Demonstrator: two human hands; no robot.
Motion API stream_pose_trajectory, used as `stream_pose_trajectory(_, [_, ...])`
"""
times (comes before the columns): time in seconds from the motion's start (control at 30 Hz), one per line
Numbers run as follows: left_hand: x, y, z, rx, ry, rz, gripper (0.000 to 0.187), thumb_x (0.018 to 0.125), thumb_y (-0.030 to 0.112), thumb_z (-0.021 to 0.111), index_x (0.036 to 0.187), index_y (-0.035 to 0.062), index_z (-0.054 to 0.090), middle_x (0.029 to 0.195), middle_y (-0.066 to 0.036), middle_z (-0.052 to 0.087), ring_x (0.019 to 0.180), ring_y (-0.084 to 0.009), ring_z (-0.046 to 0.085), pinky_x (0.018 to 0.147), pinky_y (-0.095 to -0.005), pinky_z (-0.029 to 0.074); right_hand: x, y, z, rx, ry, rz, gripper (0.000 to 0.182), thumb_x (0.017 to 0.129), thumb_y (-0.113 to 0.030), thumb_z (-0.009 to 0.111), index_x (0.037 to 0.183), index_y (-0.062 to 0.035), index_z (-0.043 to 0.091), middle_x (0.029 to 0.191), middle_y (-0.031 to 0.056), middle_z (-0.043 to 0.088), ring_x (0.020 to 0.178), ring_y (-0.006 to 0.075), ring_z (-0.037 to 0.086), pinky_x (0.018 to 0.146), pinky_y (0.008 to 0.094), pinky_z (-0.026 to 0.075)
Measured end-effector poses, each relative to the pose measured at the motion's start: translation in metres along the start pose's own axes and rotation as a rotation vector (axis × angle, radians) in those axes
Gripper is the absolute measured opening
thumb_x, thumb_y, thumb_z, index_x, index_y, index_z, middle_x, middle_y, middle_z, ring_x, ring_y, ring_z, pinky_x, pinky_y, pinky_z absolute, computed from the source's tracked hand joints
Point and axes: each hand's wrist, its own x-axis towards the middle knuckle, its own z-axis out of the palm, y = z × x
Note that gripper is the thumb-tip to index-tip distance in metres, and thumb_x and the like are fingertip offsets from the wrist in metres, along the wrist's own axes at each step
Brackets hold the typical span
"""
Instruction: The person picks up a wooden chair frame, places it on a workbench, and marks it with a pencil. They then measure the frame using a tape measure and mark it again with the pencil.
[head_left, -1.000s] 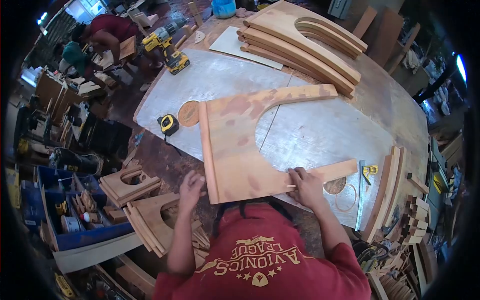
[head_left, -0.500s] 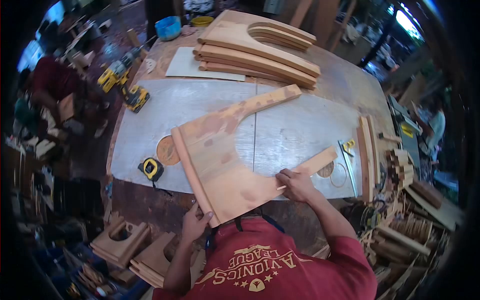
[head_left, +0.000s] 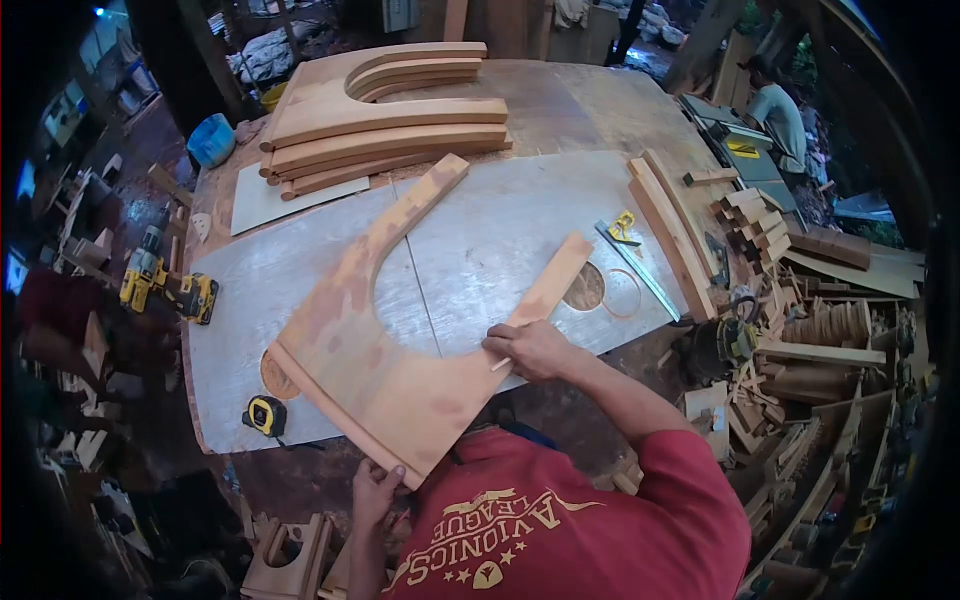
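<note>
the u-shaped board lies flat on the counter, legs running up and away from both hands. right hand fingers pinch a pencil against the nearer leg; left hand fingers clamp the board's near corner.

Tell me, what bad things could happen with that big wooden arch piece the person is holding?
The wooden arch piece hangs partly over the edge of the table, gripped at its corner by the left hand, so it might tip or slide off. The right hand presses on a thin leg with what looks like a pencil; that narrow leg could perhaps crack. The tape measure sits close by and may get knocked off.
</note>
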Motion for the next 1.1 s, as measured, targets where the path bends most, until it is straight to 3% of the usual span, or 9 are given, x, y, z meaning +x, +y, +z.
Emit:
stream_pose_trajectory(0.27, [0.008, -0.028, 0.045, 0.093, -0.070, -0.059, 0.054, 0.089, 0.011, 0.074, 0.130, -0.0067, 0.045, 0.104, -0.020, 0.069, 0.091, -0.0246, 0.072, 0.072, -0.0335, 0.062, -0.015, 0.046, -0.004, 0.049, 0.014, -0.003, 0.044, 0.076, -0.013, 0.065, 0.119, -0.0127, 0.062, 0.122, 0.0071, 0.061, 0.089, 0.0329, 0.069, 0.071, 0.0451, 0.055])
stream_pose_trajectory(0.4, [-0.004, -0.008, 0.049, 0.576, 0.102, 0.080, 0.056, 0.082, 0.040, 0.078, 0.117, -0.0012, 0.065, 0.098, -0.017, 0.074, 0.091, -0.0275, 0.073, 0.084, -0.0375, 0.056, -0.023, 0.052, 0.005, -0.025, 0.119, 0.052, 0.055, 0.071, -0.017, 0.073, 0.124, -0.0170, 0.061, 0.126, 0.0124, 0.057, 0.086, 0.0359, 0.069, 0.070, 0.0451, 0.057])
stream_pose_trajectory(0.53, [-0.009, 0.040, 0.002, 0.508, 0.829, 0.311, 0.040, 0.082, 0.032, 0.077, 0.105, 0.0011, 0.065, 0.090, -0.017, 0.071, 0.084, -0.0316, 0.070, 0.078, -0.0412, 0.054, -0.036, 0.005, -0.016, 0.098, 0.048, 0.307, 0.056, 0.075, -0.015, 0.077, 0.128, -0.0105, 0.057, 0.125, 0.0197, 0.052, 0.095, 0.0399, 0.065, 0.075, 0.0485, 0.055])
stream_pose_trajectory(0.6, [0.016, 0.056, -0.042, 0.670, 1.034, 0.403, 0.058, 0.082, 0.034, 0.076, 0.122, -0.0043, 0.058, 0.115, -0.024, 0.063, 0.111, -0.0380, 0.060, 0.095, -0.0473, 0.047, -0.046, -0.004, -0.012, 0.140, 0.084, 0.306, 0.054, 0.076, -0.014, 0.076, 0.126, -0.0091, 0.058, 0.122, 0.0192, 0.053, 0.093, 0.0398, 0.064, 0.074, 0.0485, 0.054])
stream_pose_trajectory(0.8, [0.120, 0.087, -0.103, 0.702, 1.183, 0.048, 0.099, 0.074, 0.048, 0.080, 0.147, -0.0001, 0.034, 0.133, -0.031, 0.050, 0.122, -0.0476, 0.049, 0.103, -0.0539, 0.040, -0.070, -0.039, 0.000, 0.172, 0.275, 0.266, 0.042, 0.078, -0.011, 0.074, 0.117, -0.0041, 0.062, 0.109, 0.0190, 0.058, 0.088, 0.0371, 0.064, 0.072, 0.0461, 0.053])
stream_pose_trajectory(0.93, [0.120, 0.082, -0.134, 0.571, 1.044, 0.280, 0.092, 0.074, 0.043, 0.079, 0.145, 0.0000, 0.038, 0.132, -0.029, 0.054, 0.122, -0.0432, 0.054, 0.103, -0.0500, 0.043, -0.072, -0.070, 0.007, 0.268, 0.350, 0.268, 0.032, 0.080, -0.006, 0.072, 0.110, 0.0001, 0.063, 0.094, 0.0176, 0.061, 0.081, 0.0341, 0.065, 0.070, 0.0409, 0.053])
stream_pose_trajectory(0.97, [0.120, 0.065, -0.146, 0.482, 1.019, 0.410, 0.085, 0.076, 0.036, 0.079, 0.144, 0.0008, 0.040, 0.124, -0.025, 0.060, 0.114, -0.0369, 0.060, 0.100, -0.0455, 0.047, -0.071, -0.073, 0.012, 0.239, 0.334, 0.210, 0.029, 0.083, -0.008, 0.073, 0.109, 0.0019, 0.064, 0.088, 0.0143, 0.064, 0.076, 0.0256, 0.066, 0.068, 0.0339, 0.053])
stream_pose_trajectory(1.07, [0.039, 0.079, -0.101, 0.112, 0.444, 0.378, 0.080, 0.076, 0.028, 0.082, 0.140, -0.0013, 0.043, 0.119, -0.016, 0.061, 0.113, -0.0241, 0.059, 0.098, -0.0383, 0.048, -0.049, -0.097, 0.025, 0.672, 0.284, 0.334, 0.031, 0.090, -0.019, 0.070, 0.113, 0.0022, 0.066, 0.095, 0.0132, 0.068, 0.085, 0.0209, 0.065, 0.076, 0.0329, 0.051])
stream_pose_trajectory(1.1, [0.018, 0.071, -0.080, 0.309, 0.320, 0.491, 0.082, 0.075, 0.029, 0.084, 0.139, -0.0018, 0.043, 0.122, -0.015, 0.059, 0.115, -0.0233, 0.057, 0.100, -0.0387, 0.047, -0.044, -0.108, 0.029, 0.819, 0.245, 0.374, 0.033, 0.092, -0.022, 0.070, 0.114, 0.0022, 0.066, 0.097, 0.0129, 0.070, 0.088, 0.0194, 0.064, 0.079, 0.0326, 0.050])
